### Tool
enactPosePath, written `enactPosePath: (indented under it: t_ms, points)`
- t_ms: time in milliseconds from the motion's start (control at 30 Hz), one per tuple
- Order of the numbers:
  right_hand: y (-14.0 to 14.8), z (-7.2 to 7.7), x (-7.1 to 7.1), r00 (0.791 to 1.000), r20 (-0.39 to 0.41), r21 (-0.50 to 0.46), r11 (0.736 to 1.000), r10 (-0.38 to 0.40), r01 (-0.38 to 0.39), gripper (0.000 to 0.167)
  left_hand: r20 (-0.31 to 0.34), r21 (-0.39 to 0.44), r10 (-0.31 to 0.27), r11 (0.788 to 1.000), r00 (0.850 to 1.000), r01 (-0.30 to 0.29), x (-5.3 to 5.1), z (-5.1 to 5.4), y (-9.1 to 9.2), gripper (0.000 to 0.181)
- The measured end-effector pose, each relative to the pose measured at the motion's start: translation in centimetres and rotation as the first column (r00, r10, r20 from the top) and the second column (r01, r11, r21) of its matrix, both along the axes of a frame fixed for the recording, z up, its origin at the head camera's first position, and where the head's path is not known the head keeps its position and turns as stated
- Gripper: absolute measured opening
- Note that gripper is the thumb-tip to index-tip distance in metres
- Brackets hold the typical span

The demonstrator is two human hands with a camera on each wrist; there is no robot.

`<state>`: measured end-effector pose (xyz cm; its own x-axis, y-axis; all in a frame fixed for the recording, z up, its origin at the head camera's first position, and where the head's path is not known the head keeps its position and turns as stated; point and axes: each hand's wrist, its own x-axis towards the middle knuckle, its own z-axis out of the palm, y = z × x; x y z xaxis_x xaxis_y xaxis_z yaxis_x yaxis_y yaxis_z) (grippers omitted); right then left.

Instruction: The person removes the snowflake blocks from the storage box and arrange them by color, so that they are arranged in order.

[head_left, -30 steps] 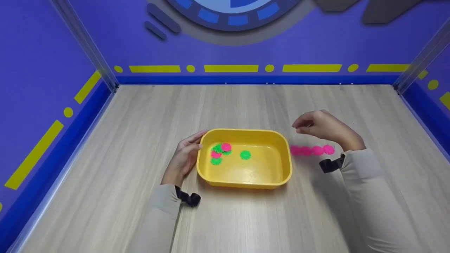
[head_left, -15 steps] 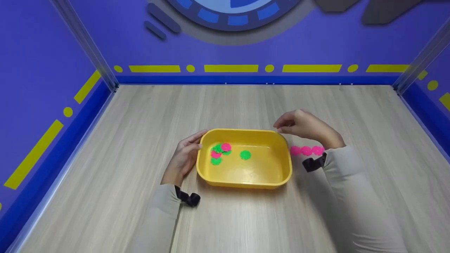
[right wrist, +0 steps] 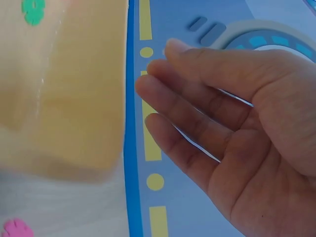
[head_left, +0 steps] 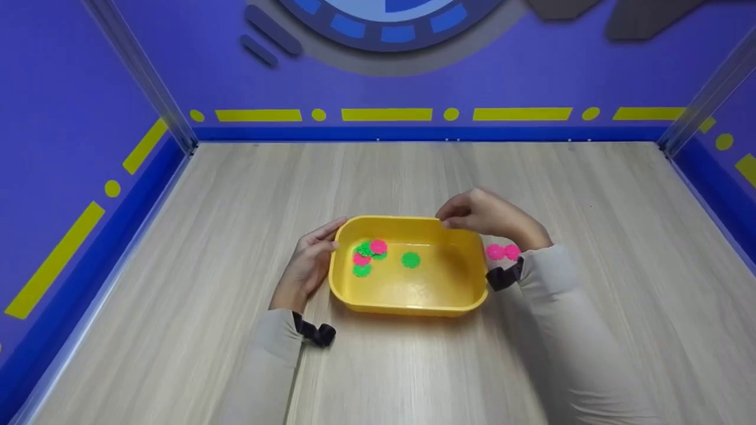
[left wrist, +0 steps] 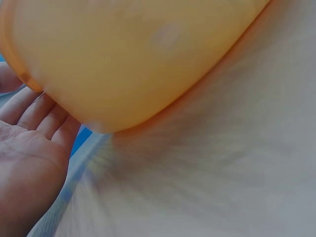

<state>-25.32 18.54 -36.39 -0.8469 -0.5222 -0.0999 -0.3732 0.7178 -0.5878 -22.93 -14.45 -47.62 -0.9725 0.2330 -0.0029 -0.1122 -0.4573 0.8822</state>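
Note:
The yellow container [head_left: 407, 304] stands on the table, with several green pieces [head_left: 362, 270] and two pink pieces [head_left: 378, 247] at its left and a single green piece [head_left: 411, 260] near its middle. At its left wall, my left hand [head_left: 305, 265] grips it, thumb at the rim and fingers round the outside. My right hand [head_left: 493, 216] hovers over the back right rim. In the right wrist view, that hand [right wrist: 232, 123] has loosely bent, parted fingers and no piece visible between them. Two pink pieces [head_left: 495, 252] show right of the container, beside the right wrist.
Pale wood table [head_left: 266, 177] surrounds the container. Purple panels [head_left: 413, 88] with yellow marks rise at the back and both sides. The right forearm covers part of the table at the right.
My right hand has moved left from beyond the container to over its back right rim. The forearm now hides more of the pink row. My left hand and the container have stayed put.

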Motion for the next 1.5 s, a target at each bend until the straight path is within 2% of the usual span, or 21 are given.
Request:
enactPosePath:
  t_ms: [667, 1033, 1300, 1500]
  points:
    - [-3.4, -1.5, -0.8, 0.995, 0.066, -0.009, 0.997, 0.081, -0.08, 0.027, 0.0, 0.01, 0.006, 1.0, 1.0, -0.006, 0.0, 0.1, 0.0, 0.059]
    - [-4.7, -2.2, -1.2, 0.982, 0.111, -0.012, 0.988, 0.154, -0.154, 0.03, 0.003, 0.004, 0.012, 1.0, 1.0, -0.012, 0.1, 0.1, 0.0, 0.058]
    - [-5.8, -2.6, -1.3, 0.973, 0.095, -0.018, 0.977, 0.212, -0.211, 0.031, 0.007, -0.008, 0.007, 1.0, 1.0, -0.007, 0.0, 0.1, 0.0, 0.059]
    - [-6.9, -2.9, -1.2, 0.964, 0.147, 0.007, 0.974, 0.222, -0.226, 0.035, 0.005, 0.003, 0.0, 1.0, 1.0, 0.0, 0.0, 0.1, 0.0, 0.059]
